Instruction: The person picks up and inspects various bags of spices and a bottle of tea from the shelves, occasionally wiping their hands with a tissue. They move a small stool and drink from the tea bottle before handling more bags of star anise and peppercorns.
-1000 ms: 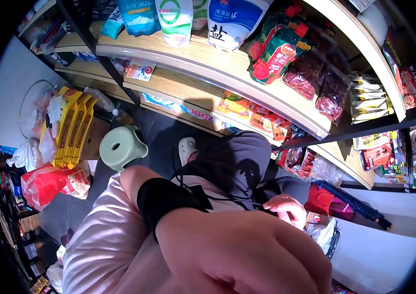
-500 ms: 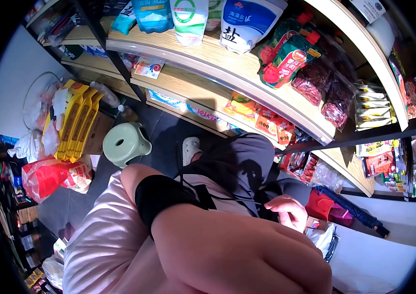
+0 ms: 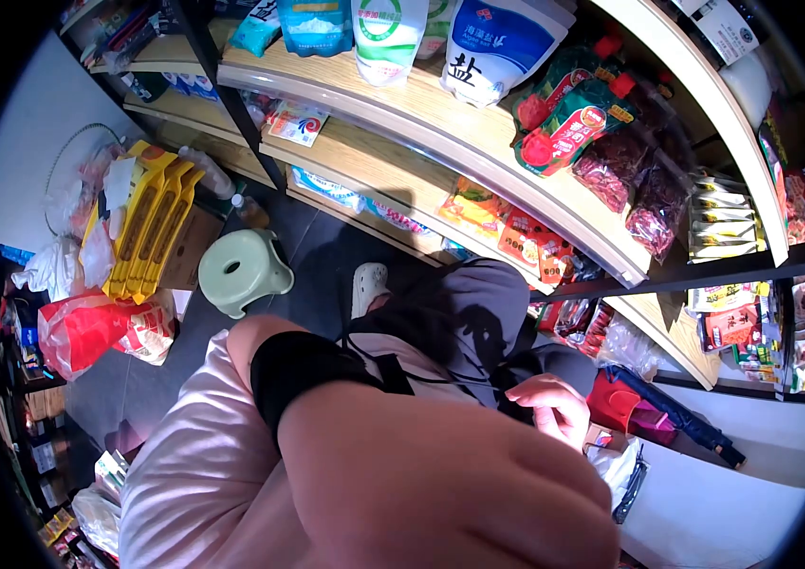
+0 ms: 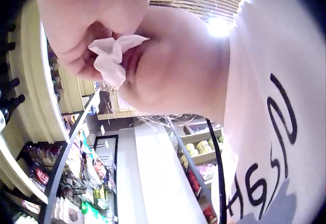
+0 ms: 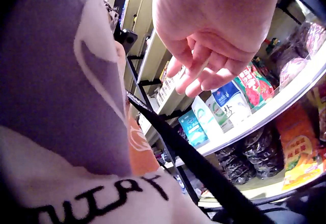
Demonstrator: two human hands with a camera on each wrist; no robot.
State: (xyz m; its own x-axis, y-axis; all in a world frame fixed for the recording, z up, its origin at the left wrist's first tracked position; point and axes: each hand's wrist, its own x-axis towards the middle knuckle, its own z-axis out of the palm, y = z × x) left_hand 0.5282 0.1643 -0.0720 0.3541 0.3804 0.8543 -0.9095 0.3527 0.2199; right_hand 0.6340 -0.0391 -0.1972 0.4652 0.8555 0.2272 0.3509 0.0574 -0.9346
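My left hand (image 3: 450, 484) is raised close in front of the head camera, a black band round its wrist. In the left wrist view that hand (image 4: 97, 15) pinches a crumpled white tissue (image 4: 114, 58) against the person's face; its fingers are hidden from the head camera. Low in front of the body, my right hand (image 3: 554, 408) hangs with loosely curled fingers. The right wrist view shows this hand (image 5: 214, 25) palm side on, holding nothing, with salt bags (image 5: 232, 101) on the shelf behind it.
Wooden shelves (image 3: 383, 104) in front carry salt bags (image 3: 502, 47), ketchup pouches (image 3: 573, 123) and other packets. A pale green stool (image 3: 246, 275) stands on the dark floor, near yellow packs (image 3: 151, 228) and a red bag (image 3: 89, 332). A folded umbrella (image 3: 677, 417) lies at the right.
The head view has shifted, so the shelves sit slightly farther right and higher. The left hand has moved a little left in view, staying near the face. The right hand has barely moved.
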